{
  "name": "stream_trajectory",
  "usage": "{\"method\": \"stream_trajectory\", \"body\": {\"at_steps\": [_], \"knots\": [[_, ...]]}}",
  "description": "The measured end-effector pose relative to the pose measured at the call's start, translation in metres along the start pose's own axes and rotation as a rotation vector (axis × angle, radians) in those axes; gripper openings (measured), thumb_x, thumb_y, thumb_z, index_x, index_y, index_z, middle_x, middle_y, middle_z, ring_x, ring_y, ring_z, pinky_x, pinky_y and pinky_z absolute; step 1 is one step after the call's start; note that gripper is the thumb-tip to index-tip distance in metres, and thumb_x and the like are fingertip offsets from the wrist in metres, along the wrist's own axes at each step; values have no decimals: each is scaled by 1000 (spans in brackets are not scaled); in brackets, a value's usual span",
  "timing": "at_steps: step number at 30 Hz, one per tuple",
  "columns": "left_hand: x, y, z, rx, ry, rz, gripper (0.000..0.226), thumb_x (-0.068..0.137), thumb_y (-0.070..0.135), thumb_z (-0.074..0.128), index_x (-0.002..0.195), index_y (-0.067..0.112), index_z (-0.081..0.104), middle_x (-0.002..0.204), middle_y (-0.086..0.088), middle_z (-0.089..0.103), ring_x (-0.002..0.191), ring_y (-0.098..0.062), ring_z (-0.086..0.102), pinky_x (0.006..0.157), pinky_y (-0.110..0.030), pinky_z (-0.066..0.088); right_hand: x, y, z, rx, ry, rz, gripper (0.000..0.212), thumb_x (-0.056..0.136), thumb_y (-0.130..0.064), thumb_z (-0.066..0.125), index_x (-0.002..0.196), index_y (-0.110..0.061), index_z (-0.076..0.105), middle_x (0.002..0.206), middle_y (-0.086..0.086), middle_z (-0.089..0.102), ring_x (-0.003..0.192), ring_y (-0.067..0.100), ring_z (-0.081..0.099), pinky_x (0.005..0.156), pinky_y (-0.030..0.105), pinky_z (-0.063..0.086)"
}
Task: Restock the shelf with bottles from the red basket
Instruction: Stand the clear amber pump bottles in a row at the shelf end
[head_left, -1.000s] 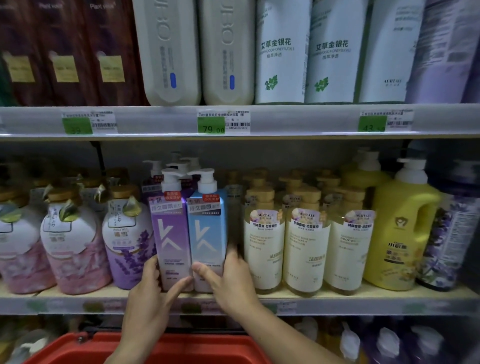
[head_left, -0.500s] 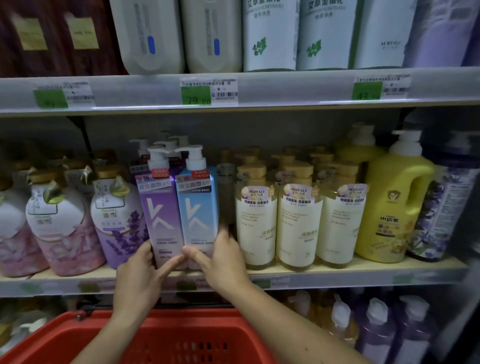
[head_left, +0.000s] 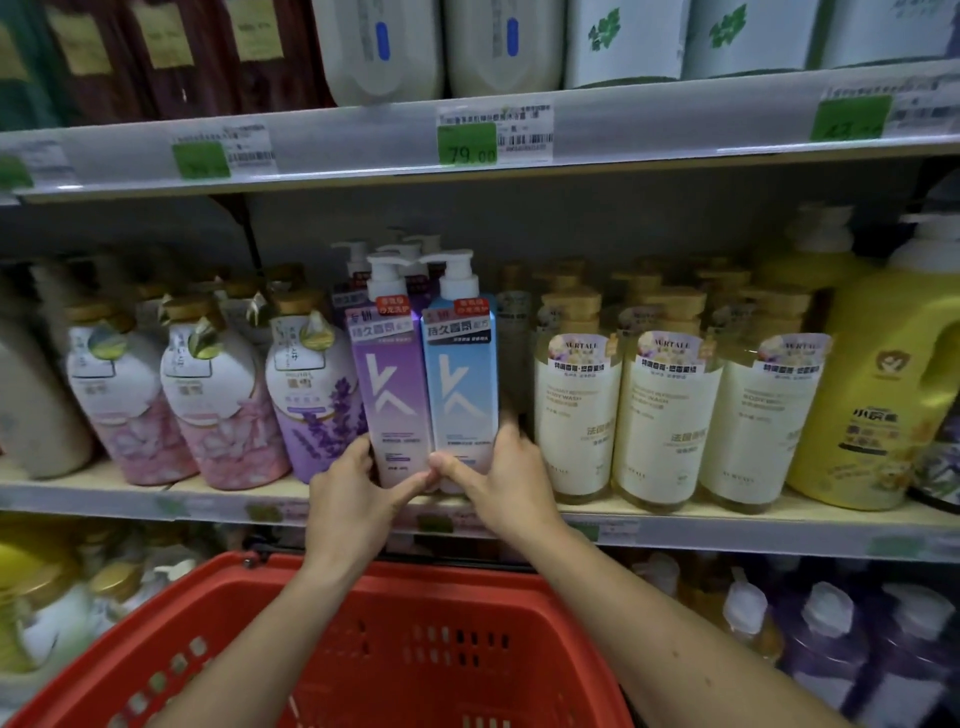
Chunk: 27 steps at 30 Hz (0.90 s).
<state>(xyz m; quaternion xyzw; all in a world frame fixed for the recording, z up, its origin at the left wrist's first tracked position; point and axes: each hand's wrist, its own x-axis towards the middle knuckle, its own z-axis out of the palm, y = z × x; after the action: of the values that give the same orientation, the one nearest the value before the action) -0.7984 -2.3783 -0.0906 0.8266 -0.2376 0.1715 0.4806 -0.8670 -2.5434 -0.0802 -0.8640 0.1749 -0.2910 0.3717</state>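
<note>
Left hand grasps the tall purple pump bottle, right hand clasps the light-blue pump bottle, both upright on the cream shelf above the red plastic basket.

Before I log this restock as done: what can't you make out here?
- Red basket, head view: the bottom edge cuts it off, the forearms cover part, so leftover bottles can't be counted.
- Bases of the purple bottle and blue bottle: hidden by left hand and right hand.
- Left price tag: blurred.
</note>
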Motion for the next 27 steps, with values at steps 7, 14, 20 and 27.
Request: {"method": "stream_trajectory", "body": {"at_steps": [7,14,20,27], "knots": [[-1,-2,1,4,-1,-37,79,55,86,73,115,35,67,93,28,75,88,17,67,68,-10,48,-3,-4,2,34,-4,34,86,77,-66,76,139,-15,44,126,2,64,118,22,62,95,38,56],[6,-6,-4,242,-55,69,62,66,69,76,112,29,66,102,12,79,95,-6,74,67,-25,53,-23,-13,-13,-50,-117,79,84,87,-57,72,144,-7,36,138,11,55,130,29,53,101,38,47],[10,16,-43,412,47,104,48,68,74,72,78,29,58,61,17,66,66,-3,68,53,-26,48,-90,14,-112,20,-196,-166,57,88,-50,65,140,-41,44,135,-21,57,129,0,51,109,29,46],[-71,95,44,-43,-163,201,63,78,58,75,132,37,50,133,26,61,121,10,58,102,-10,45,-93,103,-214,-101,318,27,64,79,-40,84,129,-20,50,121,-8,54,113,7,57,99,29,53]]}}
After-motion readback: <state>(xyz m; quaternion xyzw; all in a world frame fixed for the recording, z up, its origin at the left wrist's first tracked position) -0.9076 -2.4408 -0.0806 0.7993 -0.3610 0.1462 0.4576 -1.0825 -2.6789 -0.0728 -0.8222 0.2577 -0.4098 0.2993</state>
